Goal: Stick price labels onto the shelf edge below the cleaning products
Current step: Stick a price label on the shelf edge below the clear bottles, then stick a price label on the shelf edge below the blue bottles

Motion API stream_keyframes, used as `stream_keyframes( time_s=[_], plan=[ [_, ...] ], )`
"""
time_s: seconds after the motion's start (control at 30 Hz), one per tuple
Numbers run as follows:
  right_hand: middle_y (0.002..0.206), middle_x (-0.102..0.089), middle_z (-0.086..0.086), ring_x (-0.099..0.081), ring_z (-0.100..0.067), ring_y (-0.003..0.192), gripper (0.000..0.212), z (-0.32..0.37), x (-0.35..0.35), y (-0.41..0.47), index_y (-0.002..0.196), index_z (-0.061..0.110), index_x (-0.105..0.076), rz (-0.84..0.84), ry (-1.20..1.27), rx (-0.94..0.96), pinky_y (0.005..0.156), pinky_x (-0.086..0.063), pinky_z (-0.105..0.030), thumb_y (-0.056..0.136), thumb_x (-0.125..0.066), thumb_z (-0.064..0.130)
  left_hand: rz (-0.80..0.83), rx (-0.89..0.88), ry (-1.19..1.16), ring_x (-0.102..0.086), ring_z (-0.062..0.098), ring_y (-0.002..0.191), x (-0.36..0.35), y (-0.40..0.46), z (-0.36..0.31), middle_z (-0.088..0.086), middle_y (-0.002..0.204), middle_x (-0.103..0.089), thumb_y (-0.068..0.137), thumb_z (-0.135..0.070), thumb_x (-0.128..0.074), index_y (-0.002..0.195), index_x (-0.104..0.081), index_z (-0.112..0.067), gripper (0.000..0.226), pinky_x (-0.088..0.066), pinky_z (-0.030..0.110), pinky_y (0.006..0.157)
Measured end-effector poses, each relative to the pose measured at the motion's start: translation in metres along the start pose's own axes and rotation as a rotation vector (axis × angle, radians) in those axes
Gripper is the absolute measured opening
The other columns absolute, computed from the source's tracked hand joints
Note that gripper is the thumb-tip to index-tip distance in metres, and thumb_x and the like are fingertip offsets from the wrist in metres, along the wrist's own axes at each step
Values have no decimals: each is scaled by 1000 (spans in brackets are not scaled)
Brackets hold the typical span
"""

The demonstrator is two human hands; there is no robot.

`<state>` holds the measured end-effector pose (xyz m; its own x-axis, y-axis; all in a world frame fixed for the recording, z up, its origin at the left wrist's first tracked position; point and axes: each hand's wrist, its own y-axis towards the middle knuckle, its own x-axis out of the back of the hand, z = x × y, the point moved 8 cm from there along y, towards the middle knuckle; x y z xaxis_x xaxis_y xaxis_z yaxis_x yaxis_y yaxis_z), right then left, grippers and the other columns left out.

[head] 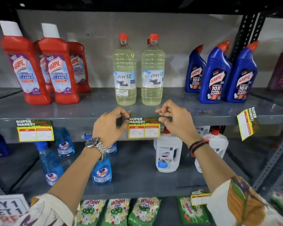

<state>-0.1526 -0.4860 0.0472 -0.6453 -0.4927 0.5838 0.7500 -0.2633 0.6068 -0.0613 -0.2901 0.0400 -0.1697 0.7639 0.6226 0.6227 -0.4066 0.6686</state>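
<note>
A yellow and green "Super Market" price label [144,128] lies against the grey shelf edge [72,121], just below two clear liquid bleach bottles [124,70]. My left hand [109,126] pinches the label's upper left corner, thumb and forefinger together. My right hand [173,118] pinches its upper right corner. Another such label [35,130] hangs on the same edge at the left, under the red bathroom cleaner bottles [39,67]. A third label [246,124] hangs tilted at the right, below the blue toilet cleaner bottles [219,74].
The shelf below holds blue glass cleaner spray bottles [101,172] and white bleach jugs [168,154]. Green detergent packets [116,211] fill the bottom row, with a small label [200,198] above them. A black perforated upright [245,30] stands at the right.
</note>
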Motion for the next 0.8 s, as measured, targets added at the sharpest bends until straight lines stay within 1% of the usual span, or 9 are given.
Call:
stream_keyframes(
  time_s=[0.07,0.17,0.27,0.33,0.4,0.47,0.6,0.73,0.8],
  plan=[
    [104,-69,11,-66,-3,100,25,-5,11,-4,87,17,-47,70,68,4,89,-55,-38,81,-63,-1,2,38,1,-67,18,86,2,-2,-9,-16,101,-71,81,-27,-60,94,-54,-31,15,-54,37,71],
    [117,-65,10,-61,-10,108,32,-21,54,-12,105,24,-50,30,-22,35,93,-50,-37,81,-70,21,-30,-33,68,-66,26,90,-2,-2,-44,-6,101,-73,83,-30,-60,104,-56,-22,23,-47,42,94],
    [119,-64,2,-60,-17,93,43,-54,116,-22,120,27,-48,-94,-162,40,76,-45,-31,82,-68,30,-10,-126,127,-63,26,92,-28,-1,-92,-1,93,-73,85,-34,-58,108,-56,-22,27,-44,39,91],
    [121,-63,-2,-60,-22,97,42,-84,157,-28,121,25,-48,-174,-168,21,79,-45,-32,83,-66,29,63,-128,108,-63,24,89,-58,3,-121,1,98,-71,86,-37,-55,113,-54,-23,30,-46,36,83],
    [121,-64,-4,-60,-27,99,39,-117,197,-36,119,22,-50,-248,-160,-24,82,-45,-35,84,-65,27,153,-119,49,-64,23,90,-91,9,-150,1,108,-68,87,-39,-53,116,-51,-25,32,-49,33,74],
    [115,-66,-8,-61,-30,101,35,-150,227,-44,118,18,-51,-259,-166,-52,84,-47,-41,86,-63,25,245,-131,-48,-64,22,98,-125,15,-182,2,113,-67,88,-38,-54,117,-50,-23,33,-51,35,79],
    [105,-68,-9,-64,-27,99,20,-202,253,-53,102,21,-53,-97,-148,-84,80,-52,-47,87,-60,34,296,-178,-88,-64,21,97,-174,34,-241,1,115,-67,88,-42,-52,120,-49,-25,37,-51,37,82],
    [118,-64,-4,-54,-16,120,18,-225,251,-60,80,17,-59,54,-178,-28,91,-44,-30,82,-68,33,291,-184,-4,-60,13,89,-204,49,-282,-13,104,-64,89,-45,-48,122,-48,-29,37,-45,28,68],
    [131,-58,-4,-49,-17,124,20,-230,246,-62,76,18,-66,107,-257,-4,96,-38,-27,78,-71,37,288,-200,35,-60,12,98,-214,54,-296,-15,113,-65,89,-48,-45,124,-46,-35,37,-49,30,71]
  ],
)
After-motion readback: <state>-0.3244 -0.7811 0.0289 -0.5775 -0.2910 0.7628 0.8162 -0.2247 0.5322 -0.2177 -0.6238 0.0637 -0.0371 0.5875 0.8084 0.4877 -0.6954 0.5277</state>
